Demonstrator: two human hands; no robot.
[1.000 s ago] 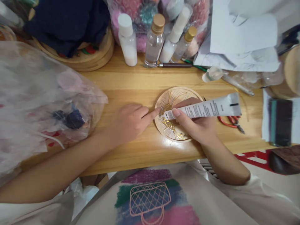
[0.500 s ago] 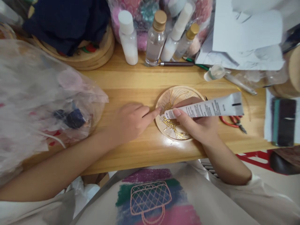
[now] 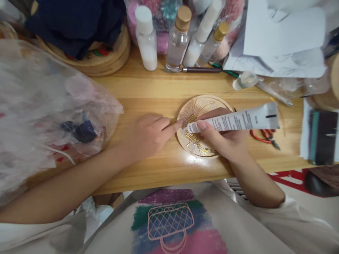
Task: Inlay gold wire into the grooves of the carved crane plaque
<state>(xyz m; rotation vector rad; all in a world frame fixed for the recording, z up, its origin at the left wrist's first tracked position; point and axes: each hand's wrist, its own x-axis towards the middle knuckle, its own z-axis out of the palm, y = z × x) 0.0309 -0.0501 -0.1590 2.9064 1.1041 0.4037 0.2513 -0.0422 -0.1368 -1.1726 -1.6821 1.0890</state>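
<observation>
A round wooden disc with raised gold lines in a flower-like pattern lies flat on the wooden table. My right hand grips a white squeeze tube printed with small text, thumb on top near its neck. The tube lies aslant over the disc, nozzle pointing left and down at the pattern. My left hand rests on the table left of the disc and holds nothing. Its index finger is stretched out to the disc's left rim, close to the nozzle; the other fingers are bent. Hand and tube hide the disc's right part.
Red-handled pliers lie right of my right hand. Several bottles stand at the back, with a dark-handled tool before them. A clear plastic bag covers the left side. Papers and a dark phone-like slab are at right.
The whole view has shifted slightly. Both hands, the tube and the disc keep nearly the same places relative to each other.
</observation>
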